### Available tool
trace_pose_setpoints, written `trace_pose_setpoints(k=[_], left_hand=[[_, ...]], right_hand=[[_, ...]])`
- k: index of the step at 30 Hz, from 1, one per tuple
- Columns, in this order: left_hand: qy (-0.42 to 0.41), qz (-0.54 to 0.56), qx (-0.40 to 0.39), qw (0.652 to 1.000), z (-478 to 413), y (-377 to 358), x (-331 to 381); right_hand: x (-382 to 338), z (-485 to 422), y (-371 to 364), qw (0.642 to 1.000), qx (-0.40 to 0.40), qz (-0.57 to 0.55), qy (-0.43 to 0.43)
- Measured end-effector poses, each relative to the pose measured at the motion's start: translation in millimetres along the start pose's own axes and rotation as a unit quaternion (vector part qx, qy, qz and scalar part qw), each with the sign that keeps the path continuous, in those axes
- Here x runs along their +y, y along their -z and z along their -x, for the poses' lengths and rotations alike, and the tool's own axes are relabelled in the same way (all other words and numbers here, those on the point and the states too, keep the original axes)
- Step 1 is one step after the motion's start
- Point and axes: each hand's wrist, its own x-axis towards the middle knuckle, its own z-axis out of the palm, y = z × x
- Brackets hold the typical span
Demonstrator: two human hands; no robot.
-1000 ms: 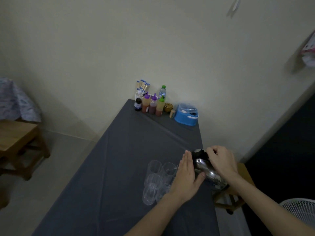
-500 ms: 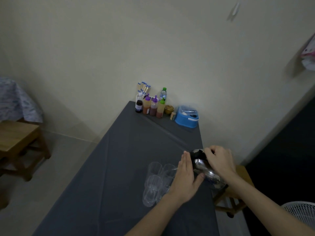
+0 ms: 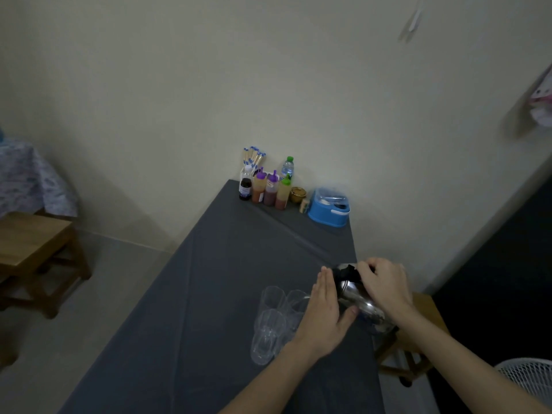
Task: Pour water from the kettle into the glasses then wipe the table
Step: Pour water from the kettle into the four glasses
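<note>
Tilting steel kettle [image 3: 360, 300] toward clear glasses [image 3: 273, 318] at bench [image 3: 209, 294] right edge: right hand [image 3: 385, 283] clenched on black handle, left hand [image 3: 324, 315] flat, bracing body. Kettle likely heavy, slick; glasses fragile.

The glasses [image 3: 276, 319] stand on the table [image 3: 209, 294], on the near part. The kettle [image 3: 360, 297] is just to the right of the glasses, by the right edge of the table, and it leans toward them. The left hand [image 3: 324, 319] lies flat against the kettle, between the kettle and the glasses. The right hand [image 3: 385, 283] is on top of the kettle. The bottles [image 3: 268, 189] and a tub [image 3: 328, 209] stand far behind the glasses, at the wall end of the table.
</note>
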Motion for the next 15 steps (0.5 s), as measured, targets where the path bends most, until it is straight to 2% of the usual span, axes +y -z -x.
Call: trace_pose_setpoints(k=[4,8,15], left_hand=[[-0.012,-0.023,-0.016,1.0,0.2,1.5,2.5],[-0.029,-0.063,-0.062,0.996,-1.6,6.3,7.6],[-0.076,-0.162,-0.113,0.977,-7.9,7.3,16.3]], right_hand=[[9.8,4.6,-1.6,0.999,0.017,-0.027,-0.034],[22.3,20.7,-4.2,0.988,0.052,-0.092,-0.115],[44.0,49.9,-14.1,0.93,0.074,-0.244,-0.265]])
